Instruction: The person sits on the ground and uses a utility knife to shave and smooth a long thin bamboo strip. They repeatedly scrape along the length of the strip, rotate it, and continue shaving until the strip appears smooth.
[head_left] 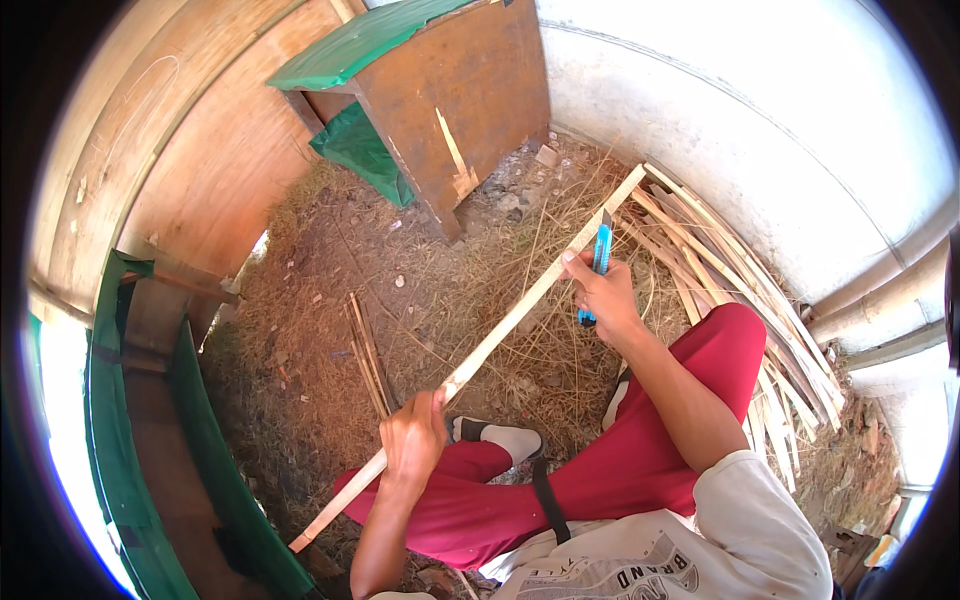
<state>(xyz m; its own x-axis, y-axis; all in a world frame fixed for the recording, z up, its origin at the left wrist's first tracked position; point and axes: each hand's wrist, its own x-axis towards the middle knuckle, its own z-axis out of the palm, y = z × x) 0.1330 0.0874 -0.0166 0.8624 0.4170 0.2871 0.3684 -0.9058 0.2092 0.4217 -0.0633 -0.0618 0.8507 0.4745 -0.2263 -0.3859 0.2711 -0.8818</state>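
Before the sitting person (pixel 620 470), a long wooden strip (pixel 510 325) is slanting from lower left to upper right, its far end pointing toward a pile of sticks (pixel 740 265). The left hand (pixel 412 437) is gripping the strip's lower part; the right hand (pixel 604 296) is clasping a blue knife (pixel 602 250), blade (pixel 606 218) pointing forward. Beyond, a brown cabinet (pixel 450 90) is standing near the white wall (pixel 720 130).
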